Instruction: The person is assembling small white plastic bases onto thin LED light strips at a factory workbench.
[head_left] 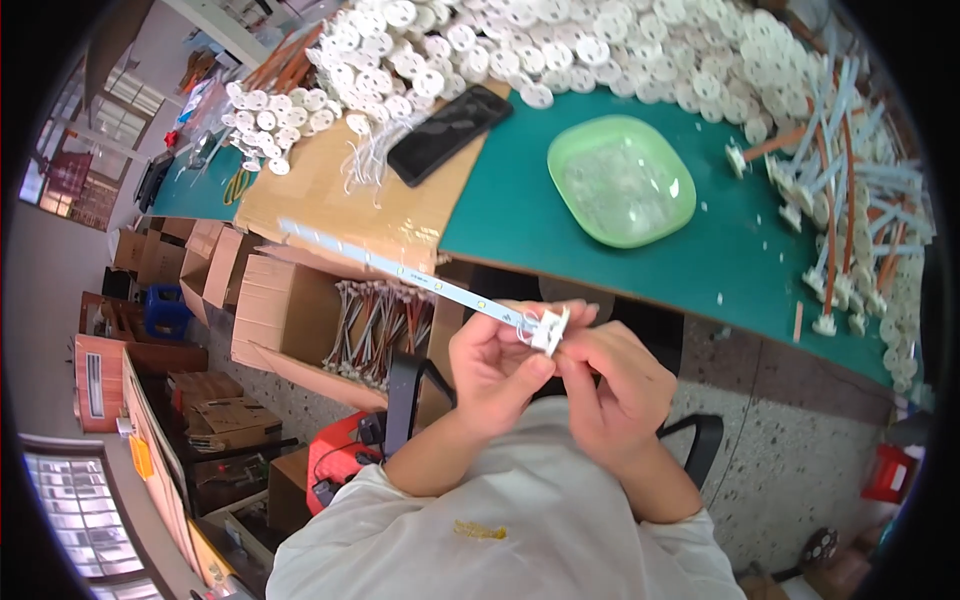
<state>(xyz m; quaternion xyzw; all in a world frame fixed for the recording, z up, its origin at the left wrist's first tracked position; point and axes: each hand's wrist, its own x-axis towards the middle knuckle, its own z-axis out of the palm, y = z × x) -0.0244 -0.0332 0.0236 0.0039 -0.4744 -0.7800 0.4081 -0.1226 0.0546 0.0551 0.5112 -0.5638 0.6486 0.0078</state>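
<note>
White clip (549, 329) pinched by both hands, left hand (492, 362) & right hand (612, 385), strip (400, 268) past table edge (640, 290).

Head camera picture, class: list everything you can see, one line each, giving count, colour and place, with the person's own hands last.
LED strip: one, white, long, running from the cardboard to the hands.
White end cap: one, at the strip's near end, between the fingers.
Round white discs: a heap, too many to count, along the table's far edge.
Green bowl: one, on the green table.
Black phone: one, on the cardboard sheet.
Finished strips: a pile, white and orange, table right.
Wire bundles: many, in a carton lower left.
Left hand: holds the strip.
Right hand: holds the cap.
</note>
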